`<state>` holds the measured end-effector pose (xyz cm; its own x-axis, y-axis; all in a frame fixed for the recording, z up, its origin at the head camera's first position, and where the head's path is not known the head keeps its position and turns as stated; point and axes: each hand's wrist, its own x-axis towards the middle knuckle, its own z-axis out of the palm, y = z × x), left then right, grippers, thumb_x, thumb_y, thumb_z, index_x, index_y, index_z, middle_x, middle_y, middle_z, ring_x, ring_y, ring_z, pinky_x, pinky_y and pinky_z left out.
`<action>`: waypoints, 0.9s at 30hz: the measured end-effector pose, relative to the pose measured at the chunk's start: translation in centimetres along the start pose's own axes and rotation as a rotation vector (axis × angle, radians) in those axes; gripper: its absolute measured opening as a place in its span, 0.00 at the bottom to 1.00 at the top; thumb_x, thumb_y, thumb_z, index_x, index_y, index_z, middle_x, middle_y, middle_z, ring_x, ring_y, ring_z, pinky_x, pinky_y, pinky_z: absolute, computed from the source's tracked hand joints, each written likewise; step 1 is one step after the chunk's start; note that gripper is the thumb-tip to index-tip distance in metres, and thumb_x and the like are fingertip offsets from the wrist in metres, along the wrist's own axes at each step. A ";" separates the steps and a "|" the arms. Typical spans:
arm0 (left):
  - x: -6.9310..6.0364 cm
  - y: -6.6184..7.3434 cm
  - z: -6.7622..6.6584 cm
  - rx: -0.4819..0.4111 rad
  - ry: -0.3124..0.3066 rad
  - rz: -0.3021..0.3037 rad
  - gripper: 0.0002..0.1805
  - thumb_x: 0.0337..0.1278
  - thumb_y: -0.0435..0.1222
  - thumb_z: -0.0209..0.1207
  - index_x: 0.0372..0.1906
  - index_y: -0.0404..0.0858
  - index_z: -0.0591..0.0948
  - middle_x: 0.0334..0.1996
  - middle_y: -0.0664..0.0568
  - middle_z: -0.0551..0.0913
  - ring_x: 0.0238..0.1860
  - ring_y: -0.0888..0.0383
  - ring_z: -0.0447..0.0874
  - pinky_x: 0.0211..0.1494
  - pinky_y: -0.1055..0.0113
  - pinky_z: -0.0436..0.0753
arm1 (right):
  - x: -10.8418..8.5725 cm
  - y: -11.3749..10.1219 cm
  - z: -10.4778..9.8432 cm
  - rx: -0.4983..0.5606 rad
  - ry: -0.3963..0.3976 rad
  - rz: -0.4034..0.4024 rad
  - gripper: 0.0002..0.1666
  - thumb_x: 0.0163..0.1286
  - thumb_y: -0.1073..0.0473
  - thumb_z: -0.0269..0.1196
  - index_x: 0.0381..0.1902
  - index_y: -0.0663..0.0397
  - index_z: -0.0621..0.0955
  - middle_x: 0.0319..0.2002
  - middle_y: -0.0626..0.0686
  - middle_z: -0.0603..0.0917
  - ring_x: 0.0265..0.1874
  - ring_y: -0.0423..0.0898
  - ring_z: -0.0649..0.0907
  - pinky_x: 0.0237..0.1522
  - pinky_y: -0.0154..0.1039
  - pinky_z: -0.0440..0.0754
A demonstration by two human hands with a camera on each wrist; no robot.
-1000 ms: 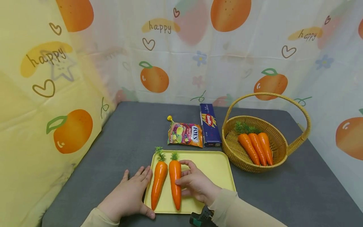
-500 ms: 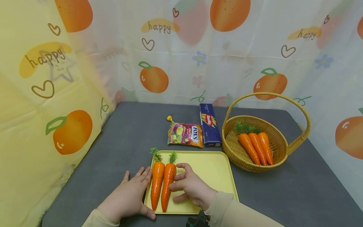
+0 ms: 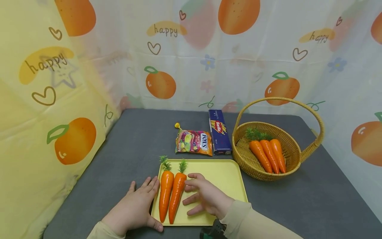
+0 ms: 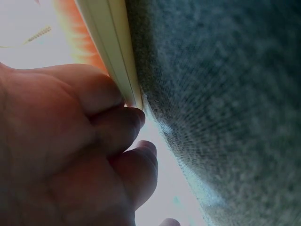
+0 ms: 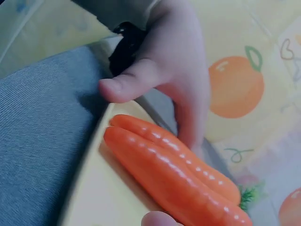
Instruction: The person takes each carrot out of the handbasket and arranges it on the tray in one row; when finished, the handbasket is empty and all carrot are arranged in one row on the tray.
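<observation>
Two orange carrots with green tops lie side by side at the left of a yellow tray (image 3: 221, 171) in the head view: a left carrot (image 3: 165, 196) and a right carrot (image 3: 178, 192). Their upper ends stand slightly apart. My left hand (image 3: 134, 207), fingers spread, rests along the tray's left edge; the left wrist view shows its fingertips at the tray's rim (image 4: 113, 47). Over the tray, my right hand (image 3: 209, 196) is just right of the right carrot, its fingers loosely bent and holding nothing. Whether a fingertip touches that carrot, I cannot tell.
A wicker basket (image 3: 241, 159) with a tall handle stands at the right, with several carrots (image 3: 268, 156) inside. Behind the tray lie a FOX'S candy bag (image 3: 194, 142) and a blue Barilla spaghetti box (image 3: 220, 132). A patterned curtain (image 3: 185, 83) closes off the back.
The right carrot has shifted left, close beside the left carrot, which now lies straighter. My right hand has let go of it and drawn slightly right. The left hand stays in place.
</observation>
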<state>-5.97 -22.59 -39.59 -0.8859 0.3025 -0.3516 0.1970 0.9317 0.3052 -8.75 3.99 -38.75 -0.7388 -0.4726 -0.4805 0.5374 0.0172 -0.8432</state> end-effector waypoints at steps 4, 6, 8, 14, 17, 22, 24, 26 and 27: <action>0.0 0.0 0.0 0.005 -0.003 -0.005 0.88 0.20 0.80 0.78 0.87 0.31 0.62 0.88 0.37 0.60 0.89 0.34 0.55 0.79 0.14 0.45 | -0.5 -0.7 -0.9 0.017 -0.022 -0.014 0.43 0.85 0.41 0.55 0.85 0.55 0.56 0.68 0.68 0.73 0.52 0.62 0.88 0.45 0.62 0.93; 0.1 0.0 0.0 0.006 0.000 -0.006 0.88 0.19 0.80 0.78 0.87 0.32 0.62 0.88 0.38 0.60 0.89 0.34 0.54 0.79 0.15 0.45 | -0.8 -1.2 -1.4 0.021 -0.033 -0.029 0.45 0.85 0.38 0.53 0.87 0.55 0.55 0.71 0.69 0.72 0.55 0.62 0.88 0.46 0.61 0.93; 0.1 0.0 0.0 0.005 0.000 -0.008 0.88 0.19 0.80 0.78 0.88 0.32 0.62 0.88 0.38 0.59 0.89 0.34 0.54 0.79 0.15 0.45 | -1.2 -2.0 -1.9 0.031 -0.042 -0.042 0.47 0.86 0.37 0.52 0.88 0.55 0.53 0.74 0.71 0.71 0.57 0.63 0.88 0.48 0.61 0.93; 0.1 -0.2 0.3 0.000 0.007 0.002 0.89 0.18 0.80 0.78 0.88 0.32 0.61 0.88 0.38 0.59 0.89 0.35 0.54 0.79 0.15 0.45 | -2.3 -4.5 -4.0 0.073 -0.128 -0.090 0.42 0.88 0.37 0.49 0.86 0.55 0.59 0.68 0.64 0.79 0.52 0.54 0.91 0.48 0.52 0.94; 0.1 -0.2 0.3 -0.002 0.009 0.005 0.88 0.18 0.80 0.78 0.88 0.32 0.61 0.88 0.39 0.59 0.89 0.35 0.54 0.79 0.15 0.45 | -2.9 -5.6 -5.6 0.103 -0.206 -0.122 0.35 0.89 0.36 0.45 0.78 0.54 0.68 0.59 0.57 0.84 0.51 0.51 0.92 0.47 0.49 0.94; 0.0 -0.1 0.3 0.000 0.014 0.008 0.88 0.18 0.80 0.78 0.88 0.32 0.62 0.88 0.38 0.60 0.89 0.34 0.55 0.79 0.14 0.45 | -4.4 -7.7 -8.6 0.165 -0.299 -0.195 0.33 0.91 0.33 0.38 0.70 0.49 0.73 0.57 0.53 0.86 0.54 0.53 0.92 0.52 0.50 0.94; 0.0 -0.1 0.2 0.003 0.014 0.009 0.88 0.19 0.80 0.78 0.87 0.32 0.62 0.88 0.38 0.60 0.89 0.34 0.55 0.79 0.14 0.45 | -5.0 -8.6 -10.0 0.186 -0.323 -0.225 0.35 0.91 0.31 0.37 0.71 0.49 0.72 0.58 0.54 0.87 0.56 0.55 0.92 0.55 0.52 0.93; 0.0 -0.1 0.2 0.002 0.014 0.009 0.88 0.19 0.79 0.78 0.87 0.32 0.62 0.88 0.38 0.60 0.89 0.34 0.55 0.79 0.14 0.45 | -5.6 -9.5 -11.6 0.210 -0.350 -0.251 0.36 0.91 0.31 0.36 0.73 0.49 0.71 0.60 0.55 0.86 0.59 0.56 0.91 0.59 0.53 0.91; -0.1 -0.1 0.1 0.002 0.013 0.009 0.88 0.19 0.79 0.78 0.88 0.32 0.62 0.88 0.38 0.60 0.89 0.34 0.55 0.79 0.14 0.45 | -5.9 -10.0 -12.5 0.220 -0.369 -0.265 0.37 0.91 0.31 0.36 0.74 0.49 0.71 0.61 0.56 0.85 0.60 0.56 0.90 0.61 0.53 0.90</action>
<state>-5.88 -22.65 -39.72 -0.8897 0.3081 -0.3369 0.2058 0.9293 0.3066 -14.85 17.60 -30.52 -0.6895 -0.7165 -0.1061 0.4534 -0.3128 -0.8346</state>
